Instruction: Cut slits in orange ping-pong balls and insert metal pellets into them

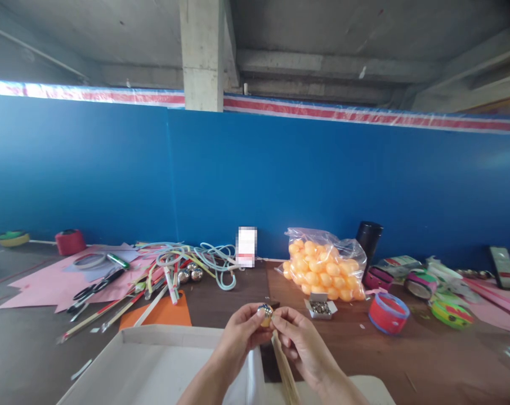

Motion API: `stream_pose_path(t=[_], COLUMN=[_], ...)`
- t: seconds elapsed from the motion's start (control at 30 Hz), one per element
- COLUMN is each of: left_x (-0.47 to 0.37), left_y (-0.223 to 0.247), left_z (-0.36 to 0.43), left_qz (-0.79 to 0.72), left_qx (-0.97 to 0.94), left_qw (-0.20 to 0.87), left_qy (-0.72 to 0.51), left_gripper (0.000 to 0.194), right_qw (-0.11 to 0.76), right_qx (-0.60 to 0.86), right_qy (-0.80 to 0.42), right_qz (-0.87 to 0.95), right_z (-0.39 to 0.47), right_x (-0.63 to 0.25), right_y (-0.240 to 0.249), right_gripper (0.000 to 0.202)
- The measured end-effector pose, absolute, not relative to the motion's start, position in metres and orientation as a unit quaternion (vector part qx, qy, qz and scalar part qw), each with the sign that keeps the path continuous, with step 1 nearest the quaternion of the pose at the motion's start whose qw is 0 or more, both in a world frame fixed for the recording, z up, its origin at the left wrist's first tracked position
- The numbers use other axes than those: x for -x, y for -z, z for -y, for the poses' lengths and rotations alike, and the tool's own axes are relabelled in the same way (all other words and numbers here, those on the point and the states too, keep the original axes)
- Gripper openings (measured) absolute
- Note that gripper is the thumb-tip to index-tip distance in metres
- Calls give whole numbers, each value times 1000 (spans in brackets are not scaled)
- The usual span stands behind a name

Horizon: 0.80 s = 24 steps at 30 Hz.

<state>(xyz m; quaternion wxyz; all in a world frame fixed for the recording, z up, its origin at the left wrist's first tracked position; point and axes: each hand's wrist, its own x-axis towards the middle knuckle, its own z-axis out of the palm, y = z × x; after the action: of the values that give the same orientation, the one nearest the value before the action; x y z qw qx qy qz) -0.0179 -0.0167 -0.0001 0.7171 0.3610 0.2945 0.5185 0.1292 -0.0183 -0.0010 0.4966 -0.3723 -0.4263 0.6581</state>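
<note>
Left-hand grip first: the thumb and fingers of the left hand pinch a shiny metal ball, held above the table on the near, left side of the bag, the clear plastic one full of orange balls. Thumb and index finger of the right hand meet at the ball's right edge; I cannot tell whether they pinch it or something small. Nearer than the bag, below the right hand, runs a bundle of thin pale sticks. Just in front of the bag sits a small white box of metallic bits. Left of the bag are pale blue tubing, more metal balls and black-handled scissors; a black cylinder stands just behind its right end.
</note>
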Motion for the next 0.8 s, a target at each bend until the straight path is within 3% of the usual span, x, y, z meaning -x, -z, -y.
stream_pose_path(t=[0.8], left_x=[18], left_y=[1], left_z=[16], left_qz=[-310], left_qx=[-360], left_qw=[709], left_qy=[-521], left_gripper=[30], right_qw=[498], right_qx=[415], right_qy=[-575], right_qz=[500], right_z=[17], right_x=[-128], right_y=[3], right_gripper=[25])
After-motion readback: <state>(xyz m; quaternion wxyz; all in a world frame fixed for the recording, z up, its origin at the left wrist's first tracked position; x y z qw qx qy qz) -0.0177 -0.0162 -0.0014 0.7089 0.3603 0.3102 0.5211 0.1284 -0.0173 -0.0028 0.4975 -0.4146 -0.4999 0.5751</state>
